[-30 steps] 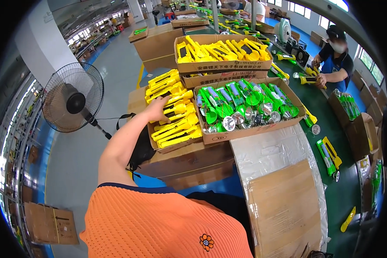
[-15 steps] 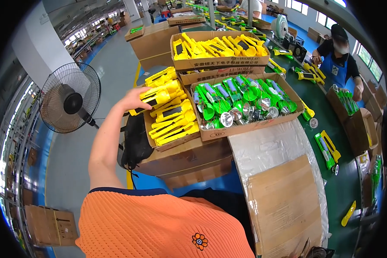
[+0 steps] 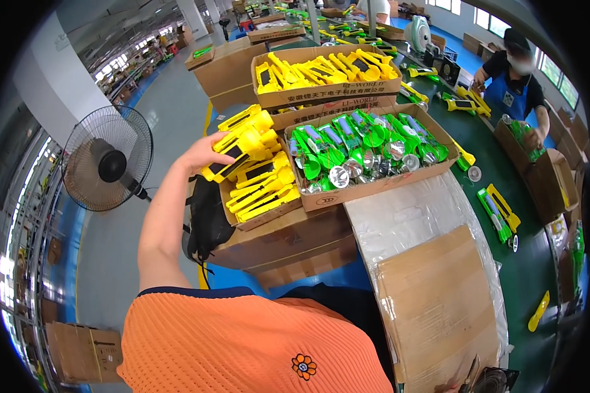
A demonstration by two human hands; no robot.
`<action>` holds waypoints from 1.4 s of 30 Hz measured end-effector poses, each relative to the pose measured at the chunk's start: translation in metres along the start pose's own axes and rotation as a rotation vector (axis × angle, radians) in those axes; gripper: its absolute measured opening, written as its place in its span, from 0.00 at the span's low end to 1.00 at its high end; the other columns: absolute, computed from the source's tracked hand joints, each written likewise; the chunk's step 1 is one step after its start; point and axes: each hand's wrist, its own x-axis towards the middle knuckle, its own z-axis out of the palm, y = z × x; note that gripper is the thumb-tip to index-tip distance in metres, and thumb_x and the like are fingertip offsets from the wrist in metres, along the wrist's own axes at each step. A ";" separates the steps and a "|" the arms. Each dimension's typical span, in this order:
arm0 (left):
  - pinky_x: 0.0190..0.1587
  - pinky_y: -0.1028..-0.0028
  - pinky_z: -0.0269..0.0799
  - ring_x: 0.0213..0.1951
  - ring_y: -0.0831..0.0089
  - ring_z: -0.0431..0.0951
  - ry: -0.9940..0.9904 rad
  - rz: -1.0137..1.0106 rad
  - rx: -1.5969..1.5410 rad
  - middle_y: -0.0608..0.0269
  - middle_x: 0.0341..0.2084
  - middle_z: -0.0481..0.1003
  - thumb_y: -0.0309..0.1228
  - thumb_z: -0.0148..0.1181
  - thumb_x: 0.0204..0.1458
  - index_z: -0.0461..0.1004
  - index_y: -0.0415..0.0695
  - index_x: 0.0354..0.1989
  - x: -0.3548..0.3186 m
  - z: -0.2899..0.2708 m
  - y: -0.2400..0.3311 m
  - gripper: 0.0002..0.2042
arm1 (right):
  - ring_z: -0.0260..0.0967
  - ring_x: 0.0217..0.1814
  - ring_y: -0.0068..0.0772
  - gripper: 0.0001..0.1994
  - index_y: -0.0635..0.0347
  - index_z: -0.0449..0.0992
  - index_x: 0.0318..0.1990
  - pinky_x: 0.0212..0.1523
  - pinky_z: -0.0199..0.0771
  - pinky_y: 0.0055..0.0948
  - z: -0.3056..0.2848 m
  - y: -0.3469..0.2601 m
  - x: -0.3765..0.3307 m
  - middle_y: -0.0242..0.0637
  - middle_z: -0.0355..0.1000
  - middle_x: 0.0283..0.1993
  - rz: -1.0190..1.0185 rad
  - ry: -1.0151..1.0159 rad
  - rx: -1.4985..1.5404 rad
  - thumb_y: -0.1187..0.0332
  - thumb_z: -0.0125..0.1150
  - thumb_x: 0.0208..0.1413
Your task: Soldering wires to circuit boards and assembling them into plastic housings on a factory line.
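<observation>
My left hand [image 3: 204, 154] reaches to the left carton [image 3: 267, 219] and is closed round yellow flashlight housings [image 3: 246, 145] with dark panels, its thumb across their near side. How many it grips I cannot tell. More yellow housings [image 3: 269, 188] lie stacked beneath and in front of them in that carton. Beside it on the right stands a carton [image 3: 380, 186] full of green flashlight bodies [image 3: 347, 134] with blue cells, wires and round silver reflectors. Behind that, a raised carton [image 3: 328, 98] holds loose yellow housings. My right hand does not show.
A standing fan [image 3: 108, 157] is at the left. Flat cardboard [image 3: 439, 308] lies over a plastic-covered surface at my right. Beyond runs a green conveyor [image 3: 469, 190] with scattered flashlight parts. Across it, a person in a blue apron [image 3: 508, 101] reaches into a carton. A black bag [image 3: 210, 219] hangs beside the left carton.
My left hand keeps its grip, and the yellow housings in it have tilted up slightly. The whole view has shifted a little. Across the conveyor, the person's hand has moved onto the carton's green parts.
</observation>
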 end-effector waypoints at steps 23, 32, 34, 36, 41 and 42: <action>0.60 0.60 0.66 0.60 0.53 0.65 -0.832 1.594 0.431 0.54 0.59 0.65 0.39 0.73 0.41 0.70 0.58 0.59 -0.050 0.482 0.248 0.32 | 0.59 0.23 0.24 0.08 0.55 0.60 0.33 0.53 0.70 0.38 -0.036 0.009 0.000 0.29 0.57 0.19 -0.172 0.066 0.103 0.71 0.52 0.63; 0.64 0.54 0.56 0.64 0.50 0.63 -0.760 1.481 0.190 0.52 0.59 0.67 0.31 0.65 0.50 0.81 0.52 0.44 -0.051 0.524 0.234 0.11 | 0.59 0.23 0.25 0.08 0.55 0.60 0.33 0.51 0.69 0.38 -0.035 0.009 0.007 0.29 0.55 0.19 -0.143 0.143 0.082 0.71 0.53 0.62; 0.65 0.53 0.55 0.65 0.53 0.63 -0.712 1.487 0.185 0.57 0.56 0.70 0.28 0.64 0.51 0.82 0.50 0.41 -0.052 0.529 0.235 0.09 | 0.58 0.23 0.25 0.07 0.55 0.60 0.33 0.51 0.69 0.37 -0.033 0.008 0.010 0.29 0.55 0.19 -0.129 0.145 0.074 0.71 0.52 0.62; 0.66 0.54 0.54 0.65 0.55 0.63 -0.712 1.468 0.137 0.58 0.55 0.71 0.28 0.64 0.51 0.82 0.50 0.40 -0.054 0.528 0.240 0.08 | 0.58 0.23 0.24 0.07 0.56 0.60 0.33 0.51 0.69 0.38 -0.031 0.008 0.012 0.29 0.55 0.19 -0.122 0.161 0.072 0.71 0.52 0.62; 0.68 0.50 0.51 0.65 0.57 0.63 -0.800 1.384 0.080 0.60 0.55 0.72 0.26 0.64 0.51 0.82 0.49 0.40 -0.038 0.520 0.235 0.08 | 0.58 0.23 0.24 0.07 0.57 0.61 0.33 0.51 0.69 0.38 -0.032 0.009 0.011 0.29 0.55 0.19 -0.128 0.186 0.045 0.70 0.53 0.62; 0.68 0.49 0.50 0.65 0.57 0.64 -0.884 1.327 0.053 0.60 0.55 0.72 0.26 0.64 0.51 0.82 0.49 0.40 -0.031 0.518 0.232 0.09 | 0.58 0.23 0.24 0.07 0.57 0.62 0.34 0.52 0.69 0.38 -0.031 0.010 0.011 0.29 0.55 0.19 -0.118 0.174 0.046 0.70 0.53 0.62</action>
